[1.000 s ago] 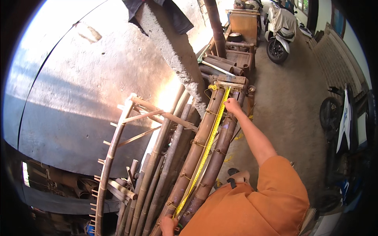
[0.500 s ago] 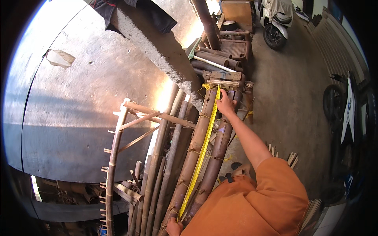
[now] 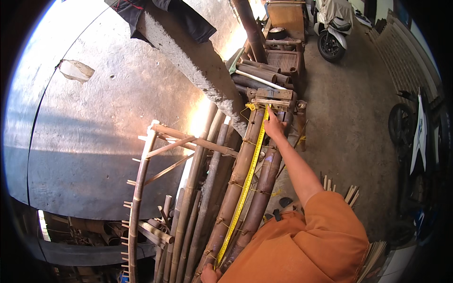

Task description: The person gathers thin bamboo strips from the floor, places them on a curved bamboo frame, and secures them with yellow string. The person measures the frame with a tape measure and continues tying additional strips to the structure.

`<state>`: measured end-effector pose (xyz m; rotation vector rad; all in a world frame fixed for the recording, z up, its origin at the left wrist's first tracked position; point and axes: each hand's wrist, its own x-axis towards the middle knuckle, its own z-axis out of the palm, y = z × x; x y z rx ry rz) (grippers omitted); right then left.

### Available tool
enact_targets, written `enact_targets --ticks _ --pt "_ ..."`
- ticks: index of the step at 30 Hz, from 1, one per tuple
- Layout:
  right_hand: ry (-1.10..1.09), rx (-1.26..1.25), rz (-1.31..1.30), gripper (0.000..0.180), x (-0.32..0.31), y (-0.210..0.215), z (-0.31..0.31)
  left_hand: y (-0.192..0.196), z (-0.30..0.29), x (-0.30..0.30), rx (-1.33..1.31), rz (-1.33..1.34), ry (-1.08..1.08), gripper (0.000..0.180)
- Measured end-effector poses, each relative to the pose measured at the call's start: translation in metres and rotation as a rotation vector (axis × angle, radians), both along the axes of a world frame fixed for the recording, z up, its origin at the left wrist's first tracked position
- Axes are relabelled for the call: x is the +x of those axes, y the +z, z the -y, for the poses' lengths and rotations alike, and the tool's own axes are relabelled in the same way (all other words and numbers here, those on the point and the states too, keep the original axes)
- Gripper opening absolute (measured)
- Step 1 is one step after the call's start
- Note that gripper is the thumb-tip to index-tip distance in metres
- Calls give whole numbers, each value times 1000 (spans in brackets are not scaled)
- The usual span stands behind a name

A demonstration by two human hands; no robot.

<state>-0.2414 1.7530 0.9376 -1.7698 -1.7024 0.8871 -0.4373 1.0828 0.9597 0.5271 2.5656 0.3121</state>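
Observation:
A yellow tape measure runs along two brown bamboo poles that lean side by side and are tied with string. My right hand reaches far up the poles and pinches the tape's upper end near their tops. Just above it sits a small wooden block. My left hand shows at the bottom edge, pressing the tape's lower end to the poles. An orange sleeve covers my right shoulder.
More bamboo poles and a bamboo ladder-like frame lean on a rough concrete wall. Stacked bamboo and a wooden crate stand beyond. A scooter is parked far right, a motorbike at the right edge. Bamboo slats lie on the floor.
The view has tilted and moved closer to the poles. My right hand stays at the tape's upper end; the tape remains stretched along the bamboo.

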Motion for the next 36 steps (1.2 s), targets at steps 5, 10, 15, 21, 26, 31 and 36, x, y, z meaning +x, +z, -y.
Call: enact_targets --ticks 5,10,15,21,26,31,36 --pt "44 8 63 61 1 -6 -7 22 -7 1 -111 -20 -110 54" --pt "87 52 135 61 6 -17 -8 72 -27 9 -193 43 -111 61" --pt "90 80 117 59 -1 -20 -4 109 -7 3 -233 213 44 69" --pt "174 140 258 51 12 -48 -25 90 128 -23 -333 363 -45 63" --pt "373 228 348 63 31 -115 -97 135 253 -15 -347 402 219 63" --pt "455 357 386 60 39 -118 -170 127 358 -15 -352 314 328 63" --pt "278 604 225 62 24 -58 -64 102 437 -47 -158 213 365 79"
